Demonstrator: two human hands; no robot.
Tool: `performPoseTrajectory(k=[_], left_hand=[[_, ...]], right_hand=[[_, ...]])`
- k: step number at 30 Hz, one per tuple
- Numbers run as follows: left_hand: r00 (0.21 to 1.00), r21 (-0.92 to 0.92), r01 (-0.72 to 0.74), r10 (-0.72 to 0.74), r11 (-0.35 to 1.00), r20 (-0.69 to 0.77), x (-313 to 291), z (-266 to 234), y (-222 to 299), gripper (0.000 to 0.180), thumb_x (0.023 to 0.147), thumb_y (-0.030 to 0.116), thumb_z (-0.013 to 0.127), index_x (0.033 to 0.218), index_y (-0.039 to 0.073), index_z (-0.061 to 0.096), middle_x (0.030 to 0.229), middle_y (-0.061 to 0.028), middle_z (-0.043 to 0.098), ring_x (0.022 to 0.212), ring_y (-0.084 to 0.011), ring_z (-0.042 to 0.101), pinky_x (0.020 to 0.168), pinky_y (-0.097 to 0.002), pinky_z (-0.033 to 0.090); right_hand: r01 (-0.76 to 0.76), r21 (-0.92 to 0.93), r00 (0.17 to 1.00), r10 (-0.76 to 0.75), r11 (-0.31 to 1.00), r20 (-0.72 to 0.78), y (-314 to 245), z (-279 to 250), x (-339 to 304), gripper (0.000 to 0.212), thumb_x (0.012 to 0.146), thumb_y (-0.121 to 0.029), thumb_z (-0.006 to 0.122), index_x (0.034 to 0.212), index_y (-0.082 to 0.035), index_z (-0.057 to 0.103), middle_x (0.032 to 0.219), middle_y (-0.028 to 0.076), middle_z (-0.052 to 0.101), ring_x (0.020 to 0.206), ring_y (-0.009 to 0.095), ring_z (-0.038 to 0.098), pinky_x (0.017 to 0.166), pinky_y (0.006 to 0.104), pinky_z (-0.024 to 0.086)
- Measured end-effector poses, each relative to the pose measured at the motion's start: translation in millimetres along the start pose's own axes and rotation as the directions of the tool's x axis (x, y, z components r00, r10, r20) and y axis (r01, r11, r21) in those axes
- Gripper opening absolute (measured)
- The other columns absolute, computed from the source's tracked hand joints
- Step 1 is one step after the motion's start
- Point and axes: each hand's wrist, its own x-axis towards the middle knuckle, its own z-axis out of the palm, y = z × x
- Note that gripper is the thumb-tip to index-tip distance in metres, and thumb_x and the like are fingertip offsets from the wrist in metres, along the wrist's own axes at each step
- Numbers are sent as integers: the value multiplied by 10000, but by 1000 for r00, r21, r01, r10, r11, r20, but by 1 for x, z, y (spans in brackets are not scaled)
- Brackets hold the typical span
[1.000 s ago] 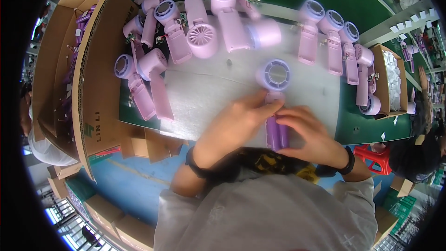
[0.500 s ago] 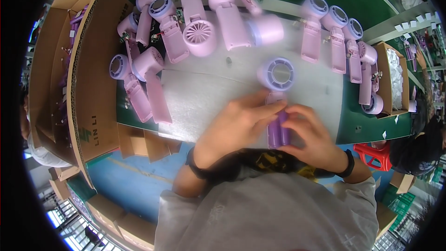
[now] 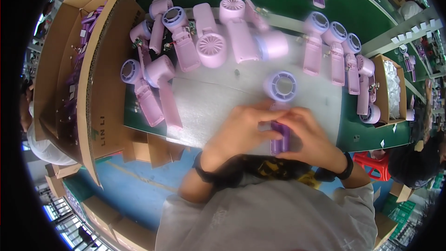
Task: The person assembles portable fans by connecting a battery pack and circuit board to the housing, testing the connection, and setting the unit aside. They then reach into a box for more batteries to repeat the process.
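Observation:
In front of me on the pale work mat [image 3: 209, 95] lies a pink handheld fan [image 3: 282, 86], its round lilac-rimmed head pointing away from me. Two purple cylindrical battery cells [image 3: 278, 144] sit in its open handle. My left hand [image 3: 241, 123] is closed around the handle's left side just below the head, thumb across the cells. From the other side my right hand [image 3: 313, 135] reaches over the cells' upper end, with its fingertips meeting the left hand's. Both hands hide the upper handle, and whatever small part lies under the fingertips cannot be made out.
Pink fans with opened handles [image 3: 186, 53] crowd the mat's far left, and another row [image 3: 312, 56] stands at right. A tall cardboard box [image 3: 109, 83] holding purple cells borders the left side. At right are a carton of white pieces [image 3: 392, 88] and a red stool [image 3: 373, 165].
My right fingers have moved up the cells toward the fan head and now meet my left fingertips. The whole view has shifted, showing more of the table's far side.

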Motion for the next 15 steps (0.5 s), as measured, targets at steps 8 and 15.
performPoseTrajectory(k=[8, 15], left_hand=[[999, 12, -29, 29, 1000, -41, -2, 8, -8, 553, 690, 144, 858, 1218, 122, 693, 1209, -171, 657, 1021, -343, 681, 846, -377, 573], [989, 37, -80, 84, 996, -120, 0, 24, -4, 508, 715, 164, 850, 1201, 132, 706, 1138, -158, 645, 958, -320, 675, 809, -378, 566]], right_hand=[[53, -153, 998, -58, 987, -28, 1, 7, -15, 825, 635, -197, 922, 1344, -34, 532, 1332, 172, 451, 1209, 340, 509, 1019, 416, 458], [-168, -21, 973, 163, 985, -163, -14, 29, -16, 762, 699, -155, 862, 1339, -31, 467, 1244, 188, 489, 1068, 315, 570, 871, 418, 513]])
